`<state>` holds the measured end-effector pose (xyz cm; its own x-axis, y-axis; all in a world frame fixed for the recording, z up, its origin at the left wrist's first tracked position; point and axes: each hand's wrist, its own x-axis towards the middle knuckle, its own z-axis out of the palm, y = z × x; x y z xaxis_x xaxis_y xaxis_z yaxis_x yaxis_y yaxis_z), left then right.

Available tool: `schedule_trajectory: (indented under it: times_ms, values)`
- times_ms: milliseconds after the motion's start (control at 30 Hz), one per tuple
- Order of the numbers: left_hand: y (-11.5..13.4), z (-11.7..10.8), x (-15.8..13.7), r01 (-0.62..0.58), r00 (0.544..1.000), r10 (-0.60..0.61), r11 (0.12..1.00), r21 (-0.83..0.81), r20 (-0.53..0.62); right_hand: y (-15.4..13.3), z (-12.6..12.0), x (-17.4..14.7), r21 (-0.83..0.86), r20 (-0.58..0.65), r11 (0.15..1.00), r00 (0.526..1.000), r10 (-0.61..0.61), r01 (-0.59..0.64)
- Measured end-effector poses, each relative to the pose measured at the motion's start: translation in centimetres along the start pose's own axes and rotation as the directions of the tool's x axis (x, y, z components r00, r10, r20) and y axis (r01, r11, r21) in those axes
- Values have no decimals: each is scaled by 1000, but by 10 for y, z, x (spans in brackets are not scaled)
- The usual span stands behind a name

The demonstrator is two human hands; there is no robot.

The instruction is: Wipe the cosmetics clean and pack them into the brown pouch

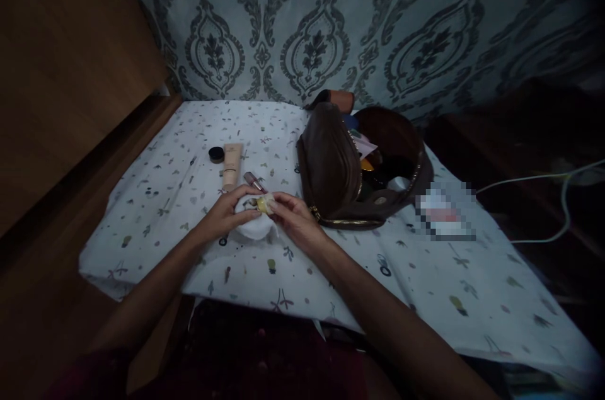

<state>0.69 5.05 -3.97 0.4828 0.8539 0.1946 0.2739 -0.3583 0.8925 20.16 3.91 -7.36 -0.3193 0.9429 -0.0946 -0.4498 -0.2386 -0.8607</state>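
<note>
Head view: a brown bag (329, 160) is set open on the cloth-covered counter (340, 261), right of the hands; inside, a pink item (365, 147), a yellow-orange item (367, 165) and a pale round item (399, 184) can be seen. A small yellow item (263, 204) is pinched in the narrowed fingers of the right hand (300, 223), left of the bag. A white item (255, 228) is held in the curled fingers of the left hand (225, 208); its contents cannot be told. Farther back are placed a dark round container (216, 154), a slim tube (255, 182) and a beige tube (233, 160), whose printing is too small to be read.
</note>
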Motion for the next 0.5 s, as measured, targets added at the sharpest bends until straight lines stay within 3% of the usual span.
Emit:
schedule_trajectory:
  times_ms: [233, 500]
  values:
    - [-5, -1, 1, 32, 994, -40, 996, -89, -97, -3, 2, 0, 77, 43, 997, 999, 16, -19]
    - [-5, 3, -2, -68, 975, 108, 977, 203, -194, -3, 2, 0, 124, 77, 991, 996, 35, -44]
